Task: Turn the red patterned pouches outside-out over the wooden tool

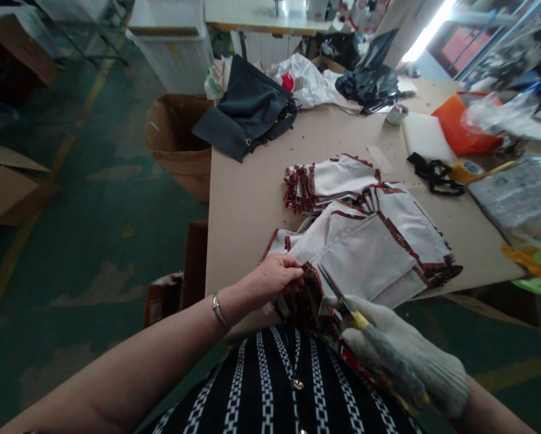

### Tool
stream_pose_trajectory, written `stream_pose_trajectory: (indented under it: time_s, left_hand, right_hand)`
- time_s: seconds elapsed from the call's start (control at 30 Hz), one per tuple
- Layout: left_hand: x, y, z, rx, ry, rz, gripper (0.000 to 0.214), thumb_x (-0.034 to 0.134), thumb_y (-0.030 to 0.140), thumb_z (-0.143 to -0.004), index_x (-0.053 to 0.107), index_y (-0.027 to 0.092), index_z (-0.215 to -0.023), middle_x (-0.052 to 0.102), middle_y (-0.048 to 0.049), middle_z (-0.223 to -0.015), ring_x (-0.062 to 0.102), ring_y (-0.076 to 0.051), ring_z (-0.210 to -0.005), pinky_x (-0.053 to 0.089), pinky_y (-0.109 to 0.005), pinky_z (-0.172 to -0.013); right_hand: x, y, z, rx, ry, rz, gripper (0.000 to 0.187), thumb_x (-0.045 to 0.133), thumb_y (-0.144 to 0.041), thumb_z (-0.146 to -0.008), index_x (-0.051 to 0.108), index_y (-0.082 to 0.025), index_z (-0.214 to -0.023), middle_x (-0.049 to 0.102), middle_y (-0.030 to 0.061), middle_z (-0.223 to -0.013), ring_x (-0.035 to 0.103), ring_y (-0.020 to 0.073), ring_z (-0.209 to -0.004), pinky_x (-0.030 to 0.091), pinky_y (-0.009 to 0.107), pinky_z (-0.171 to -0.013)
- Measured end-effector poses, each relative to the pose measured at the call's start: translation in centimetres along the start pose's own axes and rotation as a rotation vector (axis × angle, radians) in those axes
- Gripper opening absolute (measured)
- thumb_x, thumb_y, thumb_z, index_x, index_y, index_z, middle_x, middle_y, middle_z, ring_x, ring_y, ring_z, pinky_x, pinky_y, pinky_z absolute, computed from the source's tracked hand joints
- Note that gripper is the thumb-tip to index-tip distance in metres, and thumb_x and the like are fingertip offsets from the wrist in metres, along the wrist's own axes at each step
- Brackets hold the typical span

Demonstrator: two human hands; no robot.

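My left hand [277,274], with a bangle at the wrist, pinches the dark red-brown edge of a white fabric piece [360,253] near the front edge of the table. My right hand [406,343], in a white knitted glove, is closed around a tool [388,355] with a yellow-and-grey handle. Its slim metal end points up and left, close to the trimmed edge beside my left fingers. Whether it has one blade or two I cannot tell. More trimmed white pieces [342,178] lie stacked just behind.
A dark bag [252,108] lies at the table's [243,193] far left corner. On the right are a black strap [435,175], a yellow tape roll [467,170], an orange box [467,123] and plastic-wrapped items [523,193]. A cardboard box [180,132] stands against the left edge.
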State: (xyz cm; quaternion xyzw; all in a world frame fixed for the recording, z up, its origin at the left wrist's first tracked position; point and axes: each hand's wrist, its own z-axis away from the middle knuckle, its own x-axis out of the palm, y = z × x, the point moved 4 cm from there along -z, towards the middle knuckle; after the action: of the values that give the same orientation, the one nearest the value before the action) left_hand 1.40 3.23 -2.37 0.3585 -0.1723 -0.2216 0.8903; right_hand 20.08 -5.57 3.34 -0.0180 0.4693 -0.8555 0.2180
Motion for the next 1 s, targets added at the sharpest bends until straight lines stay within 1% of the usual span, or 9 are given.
stream_pose_trajectory:
  time_s: [0.03, 0.07, 0.13, 0.27, 0.47, 0.57, 0.7, 0.87, 1.0]
  left_hand:
    - [-0.1, 0.0, 0.1, 0.007, 0.005, -0.004, 0.011, 0.056, 0.021, -0.075, 0.058, 0.014, -0.067, 0.057, -0.0011, -0.057, 0.045, -0.006, -0.048, 0.029, -0.021, -0.045]
    - [-0.1, 0.0, 0.1, 0.015, 0.010, -0.013, 0.011, 0.058, 0.021, -0.074, 0.059, 0.014, -0.066, 0.056, -0.0008, -0.056, 0.045, -0.006, -0.048, 0.029, -0.021, -0.045]
    - [-0.1, -0.1, 0.0, 0.023, 0.014, -0.026, 0.011, 0.059, 0.023, -0.072, 0.059, 0.014, -0.066, 0.056, -0.0005, -0.056, 0.045, -0.006, -0.048, 0.030, -0.020, -0.046]
    - [0.0, -0.1, -0.2, 0.023, 0.027, -0.021, 0.010, 0.058, 0.021, -0.071, 0.058, 0.014, -0.065, 0.056, -0.0011, -0.057, 0.045, -0.007, -0.049, 0.028, -0.022, -0.046]
    - [0.4, -0.1, -0.1, -0.001, 0.033, -0.016, 0.008, 0.056, 0.019, -0.070, 0.058, 0.014, -0.064, 0.054, -0.0009, -0.054, 0.044, -0.007, -0.046, 0.026, -0.023, -0.045]
    - [0.3, -0.1, -0.2, 0.000, 0.051, 0.008, 0.009, 0.056, 0.019, -0.070, 0.057, 0.014, -0.062, 0.053, -0.0004, -0.054, 0.044, -0.007, -0.046, 0.026, -0.022, -0.044]
    - [0.3, 0.0, -0.3, 0.013, 0.056, 0.028, 0.009, 0.056, 0.019, -0.069, 0.058, 0.014, -0.062, 0.053, 0.0002, -0.053, 0.045, -0.007, -0.045, 0.027, -0.022, -0.044]
    - [0.7, -0.1, -0.1, -0.002, 0.020, 0.039, 0.010, 0.055, 0.018, -0.068, 0.057, 0.014, -0.059, 0.052, 0.0018, -0.050, 0.043, -0.006, -0.044, 0.027, -0.021, -0.044]
    - [0.7, -0.2, 0.0, 0.002, 0.029, 0.042, 0.010, 0.055, 0.019, -0.069, 0.058, 0.014, -0.060, 0.054, 0.0024, -0.052, 0.044, -0.006, -0.045, 0.028, -0.021, -0.044]
  right_hand:
    - [0.8, 0.3, 0.0, 0.011, -0.098, -0.014, 0.030, 0.068, -0.044, -0.076, 0.072, -0.026, -0.101, 0.068, 0.0022, -0.078, 0.062, 0.0217, -0.070, 0.056, 0.036, -0.070]
    - [1.3, 0.5, -0.2, 0.015, -0.157, -0.017, 0.028, 0.065, -0.045, -0.079, 0.072, -0.027, -0.100, 0.068, 0.0021, -0.080, 0.062, 0.0227, -0.073, 0.056, 0.038, -0.073]
    - [1.5, 0.9, -0.6, 0.019, -0.203, -0.019, 0.026, 0.061, -0.046, -0.082, 0.071, -0.027, -0.098, 0.067, 0.0019, -0.079, 0.062, 0.0236, -0.075, 0.056, 0.040, -0.078]
    - [1.1, 1.5, -1.4, 0.033, -0.210, -0.034, 0.025, 0.063, -0.047, -0.080, 0.072, -0.027, -0.092, 0.066, 0.0020, -0.074, 0.062, 0.0244, -0.077, 0.056, 0.039, -0.079]
    - [1.3, 1.9, -2.3, 0.036, -0.214, -0.058, 0.029, 0.063, -0.049, -0.078, 0.072, -0.026, -0.093, 0.067, 0.0029, -0.078, 0.062, 0.0251, -0.079, 0.056, 0.039, -0.072]
    - [0.9, 1.9, -2.2, 0.031, -0.210, -0.041, 0.028, 0.064, -0.047, -0.078, 0.072, -0.025, -0.092, 0.066, 0.0013, -0.076, 0.063, 0.0226, -0.077, 0.056, 0.037, -0.072]
    - [0.4, 1.7, -1.8, 0.060, -0.257, -0.026, 0.025, 0.064, -0.046, -0.078, 0.072, -0.026, -0.091, 0.066, 0.0010, -0.074, 0.063, 0.0219, -0.074, 0.055, 0.035, -0.071]
    - [0.9, 1.9, -2.7, 0.056, -0.244, -0.047, 0.028, 0.065, -0.048, -0.077, 0.072, -0.026, -0.093, 0.067, 0.0023, -0.076, 0.062, 0.0247, -0.076, 0.055, 0.038, -0.072]
    - [1.4, 2.1, -3.4, 0.029, -0.241, -0.091, 0.030, 0.064, -0.049, -0.078, 0.071, -0.023, -0.092, 0.065, 0.0031, -0.075, 0.060, 0.0240, -0.079, 0.054, 0.037, -0.075]
